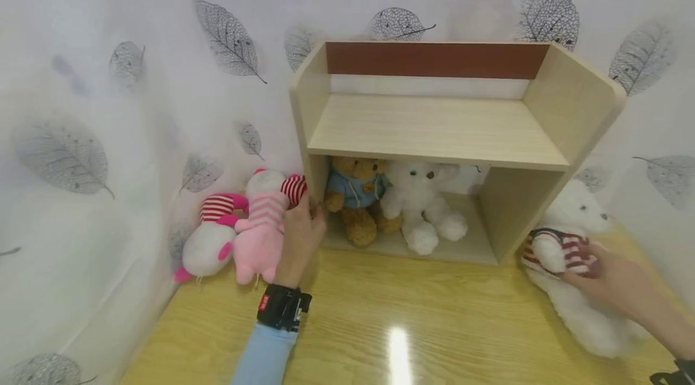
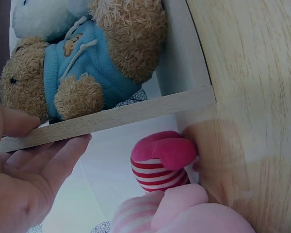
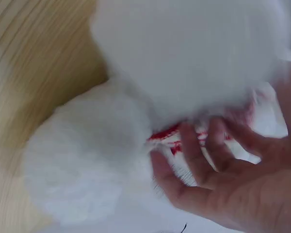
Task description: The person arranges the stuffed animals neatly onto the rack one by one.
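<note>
My left hand (image 1: 300,237) grips the left side panel of a small wooden shelf (image 1: 434,128). In the left wrist view the thumb lies on the panel's inner face and the fingers on the outer one. At the far right, my right hand (image 1: 621,279) holds a white plush bear (image 1: 583,318) in a red-and-white striped shirt. The right wrist view has its fingers curled at the shirt, partly behind white fur (image 3: 184,53). Inside the lower compartment sit a brown teddy bear (image 1: 361,228) in a blue hoodie and a white plush toy (image 1: 418,198).
Left of the shelf, a pink plush toy (image 1: 259,249) leans beside a white one (image 1: 203,249) with magenta and striped parts. Leaf-patterned wall covering (image 1: 163,125) stands behind and to the left. The shelf stands on a wooden tabletop (image 1: 347,312).
</note>
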`<state>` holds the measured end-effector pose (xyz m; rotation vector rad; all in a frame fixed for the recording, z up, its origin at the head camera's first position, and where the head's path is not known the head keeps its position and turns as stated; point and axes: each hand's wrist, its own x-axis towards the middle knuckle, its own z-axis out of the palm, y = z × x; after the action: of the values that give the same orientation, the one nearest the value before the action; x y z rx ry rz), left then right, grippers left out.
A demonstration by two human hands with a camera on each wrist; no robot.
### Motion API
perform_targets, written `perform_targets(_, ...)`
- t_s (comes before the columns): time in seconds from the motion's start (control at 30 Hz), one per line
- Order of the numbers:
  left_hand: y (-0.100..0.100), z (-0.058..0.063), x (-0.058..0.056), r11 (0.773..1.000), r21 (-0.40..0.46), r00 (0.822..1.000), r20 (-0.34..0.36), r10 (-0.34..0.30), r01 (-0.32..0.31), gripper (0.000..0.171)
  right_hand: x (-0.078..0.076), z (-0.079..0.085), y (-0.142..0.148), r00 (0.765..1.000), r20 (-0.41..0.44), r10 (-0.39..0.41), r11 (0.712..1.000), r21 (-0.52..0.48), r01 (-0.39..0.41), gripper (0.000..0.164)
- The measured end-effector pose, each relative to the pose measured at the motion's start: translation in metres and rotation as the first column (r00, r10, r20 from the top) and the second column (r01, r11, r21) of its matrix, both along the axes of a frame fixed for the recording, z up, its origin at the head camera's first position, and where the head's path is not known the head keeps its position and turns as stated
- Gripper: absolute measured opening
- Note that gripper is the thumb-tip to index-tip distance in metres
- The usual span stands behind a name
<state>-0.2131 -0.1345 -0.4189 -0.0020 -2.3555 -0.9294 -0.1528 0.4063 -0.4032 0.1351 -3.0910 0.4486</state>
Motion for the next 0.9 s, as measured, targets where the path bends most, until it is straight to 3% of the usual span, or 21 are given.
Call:
perform_targets(0.1, -0.001, 0.002, 0.001, 1.0, 0.007, 1.0, 0.002, -0.004, 0.004, 0.013, -0.005, 0.01, -0.008, 0.994, 0.107, 0.037, 0.997, -0.072, -0.03, 0.056)
perform_targets(0.2, -0.001, 0.003, 0.001, 1.0, 0.0, 1.0, 0.008, -0.003, 0.003, 0.015, -0.009, 0.014, -0.01, 0.988, 0.153, -0.005, 0.993, -0.118, 0.023, 0.055)
perform_targets(0.3, 0.0, 0.003, 0.002, 1.0, -0.01, 1.0, 0.005, -0.005, 0.005, 0.015, -0.012, 0.006, -0.009, 0.994, 0.102, -0.036, 0.975, -0.214, 0.058, 0.042)
perform_targets(0.37, 0.0, 0.003, 0.002, 1.0, -0.014, 1.0, -0.003, -0.005, 0.005, 0.015, -0.014, -0.001, -0.007, 1.0, 0.023, -0.015, 0.956, -0.293, 0.021, 0.034)
perform_targets(0.43, 0.0, 0.002, 0.002, 1.0, -0.015, 1.0, -0.012, -0.006, 0.006, 0.015, -0.015, -0.007, -0.005, 0.999, 0.017, 0.041, 0.93, -0.366, -0.031, 0.042)
perform_targets(0.5, 0.0, 0.002, 0.002, 1.0, -0.016, 1.0, -0.02, -0.008, 0.008, 0.015, -0.018, -0.009, -0.002, 0.991, 0.077, 0.111, 0.892, -0.448, -0.065, 0.048)
perform_targets(0.63, 0.0, 0.001, 0.001, 1.0, -0.009, 1.0, -0.011, -0.017, 0.017, 0.015, -0.021, -0.008, -0.003, 0.948, 0.27, 0.165, 0.873, -0.487, -0.013, 0.062)
perform_targets(0.67, -0.001, 0.002, 0.001, 1.0, -0.004, 1.0, -0.006, -0.018, 0.018, 0.014, -0.021, -0.007, -0.005, 0.945, 0.289, 0.153, 0.877, -0.48, 0.005, 0.068)
perform_targets(0.8, -0.001, 0.002, 0.002, 1.0, 0.004, 1.0, 0.002, -0.02, 0.02, 0.013, -0.021, -0.004, -0.015, 0.959, 0.27, 0.081, 0.945, -0.328, 0.012, 0.095)
perform_targets(0.9, 0.0, 0.001, 0.002, 1.0, -0.004, 1.0, 0.007, -0.018, 0.018, 0.013, -0.02, -0.007, -0.02, 0.979, 0.204, 0.03, 0.971, -0.238, 0.02, 0.097)
